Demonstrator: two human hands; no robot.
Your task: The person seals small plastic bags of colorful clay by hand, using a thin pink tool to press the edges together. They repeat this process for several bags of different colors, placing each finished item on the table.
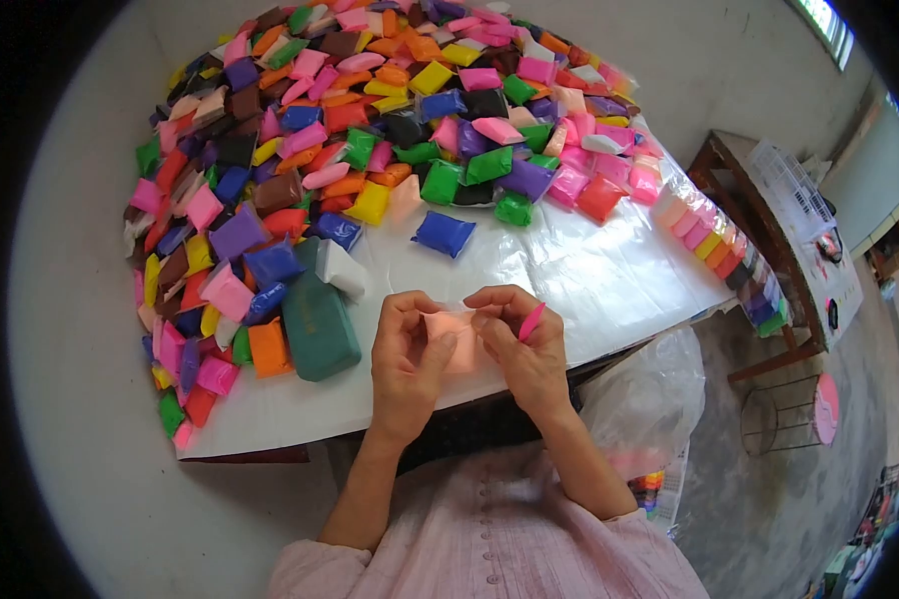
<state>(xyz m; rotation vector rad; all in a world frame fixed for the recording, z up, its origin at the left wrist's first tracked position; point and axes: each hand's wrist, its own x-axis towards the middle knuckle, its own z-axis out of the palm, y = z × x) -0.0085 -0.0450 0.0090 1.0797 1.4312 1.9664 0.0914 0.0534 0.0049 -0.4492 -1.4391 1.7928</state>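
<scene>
Between my two hands, just over the table's front edge, is a small peach-coloured packet (451,341) in clear wrapping. My left hand (407,359) pinches its left side, thumb lying across the front. At the packet's upper right, my right hand (525,349) grips it with thumb and fingers. A pink pointed tool (532,321) sticks out from among the right-hand fingers; its other end is hidden. Left of my hands lies a green box-shaped case (320,324) with a white packet (341,270) against it. A blue packet (444,234) lies alone beyond my hands.
A large heap of coloured packets (370,110) covers the back and left of the white-covered table (589,270). A clear bag of coloured packets (724,250) sits at the right edge. Below hangs a clear plastic bag (649,399). A wooden desk (769,220) and a round stool (825,409) stand right.
</scene>
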